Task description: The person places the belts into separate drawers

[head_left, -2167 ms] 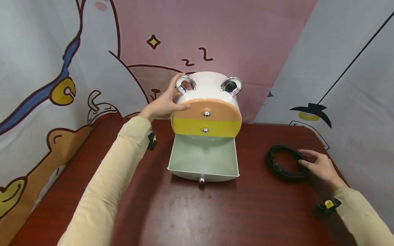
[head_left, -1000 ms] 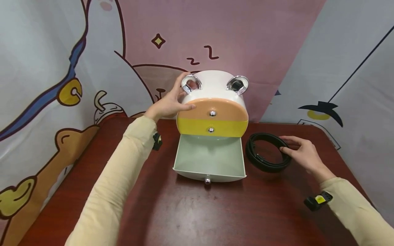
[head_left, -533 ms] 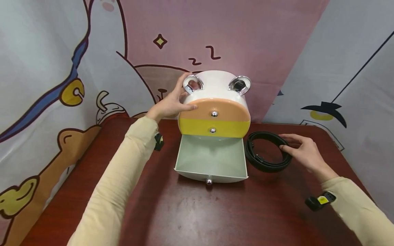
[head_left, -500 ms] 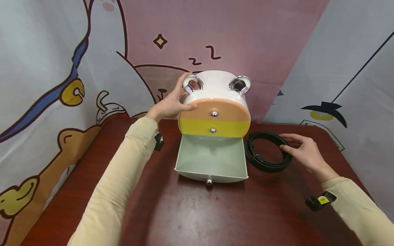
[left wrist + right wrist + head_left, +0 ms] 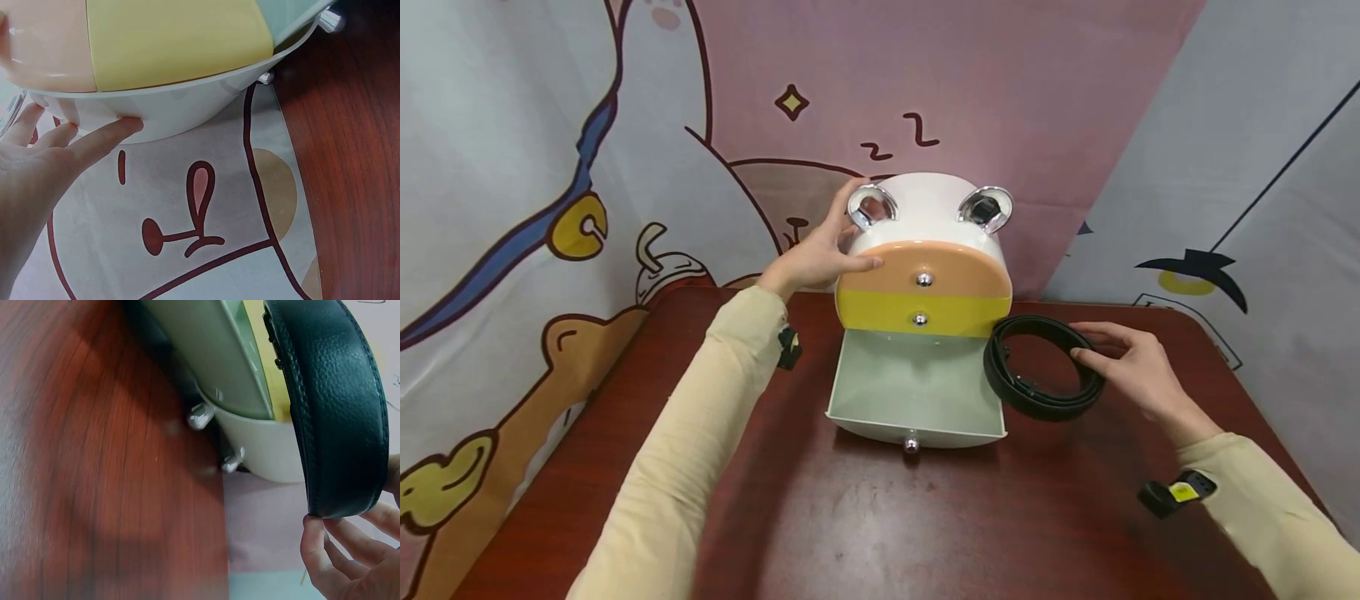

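Note:
A white animal-shaped drawer cabinet (image 5: 925, 212) stands at the back of the table, with an orange and a yellow drawer front shut. Its pale green bottom drawer (image 5: 910, 383) is pulled out and holds nothing I can see. My left hand (image 5: 816, 254) rests flat against the cabinet's upper left side, fingers straight, as the left wrist view shows with the left hand (image 5: 44, 162) on the white shell (image 5: 187, 106). My right hand (image 5: 1120, 362) pinches a coiled black belt (image 5: 1037, 404), which hangs over the drawer's right edge. The right wrist view shows the belt (image 5: 337, 419) close beside the drawer wall (image 5: 206, 356).
The red-brown wooden table (image 5: 887, 517) stretches toward me in front of the drawer. A cartoon-printed cloth backdrop (image 5: 512, 167) closes off the back and both sides. A chrome knob (image 5: 912, 445) sticks out from the drawer's front.
My right hand has carried the coiled belt leftward from the table's right side, so that it now overlaps the open drawer's right edge. The left hand and cabinet have stayed put.

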Demonstrator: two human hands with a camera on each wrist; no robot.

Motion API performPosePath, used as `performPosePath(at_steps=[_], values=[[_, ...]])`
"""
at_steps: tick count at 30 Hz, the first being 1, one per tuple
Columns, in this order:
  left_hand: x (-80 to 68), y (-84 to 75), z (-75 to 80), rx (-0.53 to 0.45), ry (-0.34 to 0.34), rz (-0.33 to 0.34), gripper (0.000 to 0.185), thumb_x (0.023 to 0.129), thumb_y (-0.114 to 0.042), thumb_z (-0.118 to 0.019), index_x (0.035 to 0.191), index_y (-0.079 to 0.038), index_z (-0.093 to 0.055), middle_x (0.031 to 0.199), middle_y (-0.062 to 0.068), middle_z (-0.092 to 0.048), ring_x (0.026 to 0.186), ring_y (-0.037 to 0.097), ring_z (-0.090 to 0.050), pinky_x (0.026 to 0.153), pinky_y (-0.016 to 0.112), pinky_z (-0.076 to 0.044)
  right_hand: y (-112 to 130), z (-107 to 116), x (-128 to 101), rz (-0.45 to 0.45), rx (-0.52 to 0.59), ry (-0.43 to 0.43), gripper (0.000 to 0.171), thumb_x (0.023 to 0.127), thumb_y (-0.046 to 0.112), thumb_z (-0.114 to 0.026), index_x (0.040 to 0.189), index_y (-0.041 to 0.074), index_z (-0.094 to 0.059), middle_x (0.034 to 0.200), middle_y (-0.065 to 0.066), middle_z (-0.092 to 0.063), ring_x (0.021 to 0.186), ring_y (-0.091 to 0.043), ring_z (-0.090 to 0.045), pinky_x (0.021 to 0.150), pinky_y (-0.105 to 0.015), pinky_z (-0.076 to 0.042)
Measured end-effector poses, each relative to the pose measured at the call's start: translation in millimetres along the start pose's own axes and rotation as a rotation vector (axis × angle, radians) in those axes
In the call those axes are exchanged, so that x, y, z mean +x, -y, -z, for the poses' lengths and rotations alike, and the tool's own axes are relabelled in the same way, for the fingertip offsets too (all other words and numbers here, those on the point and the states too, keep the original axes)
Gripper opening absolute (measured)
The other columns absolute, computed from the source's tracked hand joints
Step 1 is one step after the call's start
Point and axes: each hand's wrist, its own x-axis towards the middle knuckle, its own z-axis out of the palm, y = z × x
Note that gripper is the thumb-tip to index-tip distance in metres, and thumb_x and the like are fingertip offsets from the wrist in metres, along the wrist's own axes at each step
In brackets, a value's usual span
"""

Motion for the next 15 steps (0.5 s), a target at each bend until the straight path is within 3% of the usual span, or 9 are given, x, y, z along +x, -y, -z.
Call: performPosePath(at_steps=[6, 15], values=[[9.7, 16.6, 3.5, 0.019, -0.012, -0.005, 0.108, 0.084, -0.003, -0.074, 0.150, -0.038, 0.003, 0.154, 0.008, -0.024, 0.143, 0.034, -0.011, 0.104, 0.052, -0.032, 7.9, -8.4, 0.4, 0.016, 0.031, 0.013, 0.043, 0.090, 0.014, -0.070, 0.129, -0.001, -0.059, 0.104, 0.008, -0.066, 0.082, -0.003, -0.066, 0.060, -0.025, -0.053], [7.9, 20.7, 3.9, 0.020, -0.023, -0.027, 0.106, 0.084, -0.005, -0.075, 0.149, -0.042, -0.001, 0.150, 0.006, -0.029, 0.143, 0.032, -0.015, 0.102, 0.050, -0.036, 20.8, -22.9, 3.3, 0.051, 0.042, 0.021, 0.040, 0.090, 0.015, -0.071, 0.126, 0.000, -0.062, 0.105, 0.002, -0.069, 0.081, -0.004, -0.066, 0.059, -0.024, -0.053]])
